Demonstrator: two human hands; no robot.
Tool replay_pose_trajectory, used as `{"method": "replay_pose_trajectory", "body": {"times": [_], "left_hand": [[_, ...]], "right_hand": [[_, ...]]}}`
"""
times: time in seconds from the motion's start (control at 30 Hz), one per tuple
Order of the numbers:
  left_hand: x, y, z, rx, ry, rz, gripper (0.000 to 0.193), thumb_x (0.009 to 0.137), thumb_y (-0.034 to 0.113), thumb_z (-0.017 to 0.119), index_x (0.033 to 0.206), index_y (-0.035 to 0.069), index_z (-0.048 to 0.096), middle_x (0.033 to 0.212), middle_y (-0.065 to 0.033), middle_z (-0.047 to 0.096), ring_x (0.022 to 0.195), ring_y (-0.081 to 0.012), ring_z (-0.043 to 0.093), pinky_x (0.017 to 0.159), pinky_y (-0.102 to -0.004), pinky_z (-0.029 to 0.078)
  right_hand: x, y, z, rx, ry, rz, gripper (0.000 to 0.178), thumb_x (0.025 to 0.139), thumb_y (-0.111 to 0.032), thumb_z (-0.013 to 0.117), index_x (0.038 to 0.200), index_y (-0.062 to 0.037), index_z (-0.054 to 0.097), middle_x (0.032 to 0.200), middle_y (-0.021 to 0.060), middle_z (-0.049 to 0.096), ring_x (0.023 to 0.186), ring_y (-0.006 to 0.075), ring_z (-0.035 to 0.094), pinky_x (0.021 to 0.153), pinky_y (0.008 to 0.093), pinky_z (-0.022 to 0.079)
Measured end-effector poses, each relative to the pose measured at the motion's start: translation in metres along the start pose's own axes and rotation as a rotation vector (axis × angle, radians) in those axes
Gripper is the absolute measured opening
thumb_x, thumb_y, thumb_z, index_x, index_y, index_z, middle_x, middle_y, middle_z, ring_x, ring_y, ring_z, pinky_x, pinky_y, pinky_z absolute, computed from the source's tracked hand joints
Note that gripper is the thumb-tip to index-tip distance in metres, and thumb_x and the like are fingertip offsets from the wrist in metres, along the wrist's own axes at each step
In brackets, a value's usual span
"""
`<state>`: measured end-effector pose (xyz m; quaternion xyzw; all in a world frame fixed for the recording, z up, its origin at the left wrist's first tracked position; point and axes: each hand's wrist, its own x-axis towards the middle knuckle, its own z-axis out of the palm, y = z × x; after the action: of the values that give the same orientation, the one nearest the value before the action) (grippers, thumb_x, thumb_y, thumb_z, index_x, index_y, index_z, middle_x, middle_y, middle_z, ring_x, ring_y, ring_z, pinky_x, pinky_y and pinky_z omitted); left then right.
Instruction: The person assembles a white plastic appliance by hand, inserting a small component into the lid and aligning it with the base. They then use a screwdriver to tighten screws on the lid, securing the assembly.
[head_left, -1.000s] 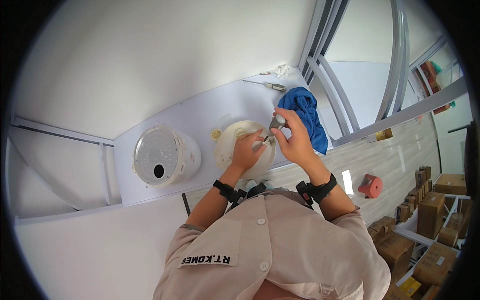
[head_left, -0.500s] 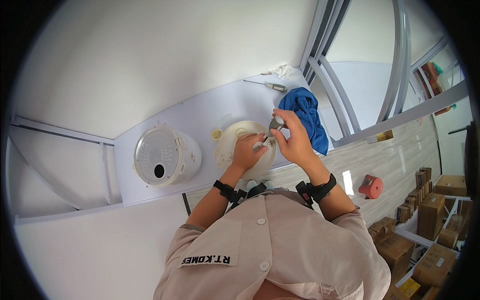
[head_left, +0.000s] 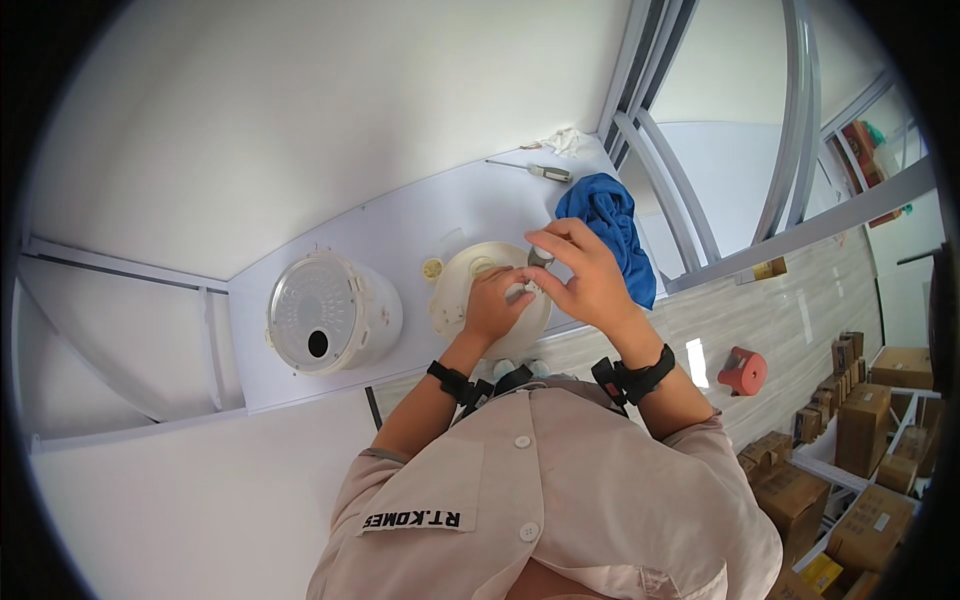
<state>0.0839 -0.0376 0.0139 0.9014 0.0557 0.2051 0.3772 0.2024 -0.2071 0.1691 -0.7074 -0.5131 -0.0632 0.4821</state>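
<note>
A round cream-coloured cover [head_left: 453,292] lies on the table in front of me. My left hand [head_left: 492,303] rests over its right half, with fingers and thumb closed round a small pale grey part [head_left: 515,292]. Just right of it, my right hand [head_left: 583,272] grips a screwdriver with a grey handle [head_left: 540,257] between thumb and fingers. The screwdriver is held nearly upright above the part; its tip is hidden by my fingers. The two hands almost touch at the fingertips.
Left of the cover stands a white cylindrical appliance body [head_left: 385,308]. A small yellowish ring [head_left: 432,268] lies beside the cover. Farther back are another screwdriver [head_left: 550,173], a white rag [head_left: 567,143] and a blue cloth [head_left: 603,215]. A red stool [head_left: 742,371] and cardboard boxes [head_left: 862,430] stand right.
My right hand has shifted slightly left with the screwdriver, and its fingers have changed position round the handle. The left hand stays nearly in place on the part.
</note>
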Motion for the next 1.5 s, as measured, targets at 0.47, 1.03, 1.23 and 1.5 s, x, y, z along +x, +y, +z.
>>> {"method": "replay_pose_trajectory", "body": {"times": [0.47,1.03,1.23,1.5], "left_hand": [[-0.004,-0.005,0.006,-0.006,0.016,-0.014,0.039,0.086,0.022,0.085,0.121,0.007,0.076,0.114,-0.0088,0.081,0.124,-0.0353,0.069,0.109,-0.0489,0.048],[-0.005,-0.004,0.006,0.001,0.049,-0.017,0.042,0.086,0.022,0.085,0.123,0.006,0.075,0.113,-0.0069,0.081,0.121,-0.0342,0.070,0.108,-0.0485,0.049],[-0.005,-0.003,0.003,0.005,0.008,-0.053,0.041,0.088,0.025,0.083,0.125,0.009,0.074,0.117,-0.0059,0.080,0.127,-0.0332,0.067,0.112,-0.0488,0.045],[-0.016,-0.015,-0.007,0.049,0.063,-0.065,0.039,0.089,0.025,0.083,0.123,0.009,0.074,0.119,-0.0059,0.079,0.127,-0.0334,0.067,0.110,-0.0490,0.046]], "right_hand": [[0.000,0.004,0.003,0.143,0.000,-0.009,0.060,0.089,-0.012,0.086,0.145,-0.0028,0.066,0.119,0.0187,0.074,0.101,0.0383,0.072,0.086,0.0421,0.061],[0.008,-0.005,-0.004,0.028,-0.005,-0.079,0.051,0.095,-0.005,0.077,0.145,-0.0069,0.067,0.120,0.0195,0.073,0.104,0.0387,0.072,0.087,0.0401,0.059],[0.001,-0.007,-0.005,0.131,-0.127,0.187,0.048,0.094,-0.006,0.078,0.141,-0.0085,0.070,0.131,0.0228,0.070,0.110,0.0396,0.072,0.092,0.0413,0.059],[0.013,-0.012,0.011,0.074,-0.032,-0.058,0.039,0.092,-0.001,0.078,0.130,-0.0091,0.077,0.128,0.0162,0.072,0.104,0.0360,0.074,0.083,0.0388,0.060]]}}
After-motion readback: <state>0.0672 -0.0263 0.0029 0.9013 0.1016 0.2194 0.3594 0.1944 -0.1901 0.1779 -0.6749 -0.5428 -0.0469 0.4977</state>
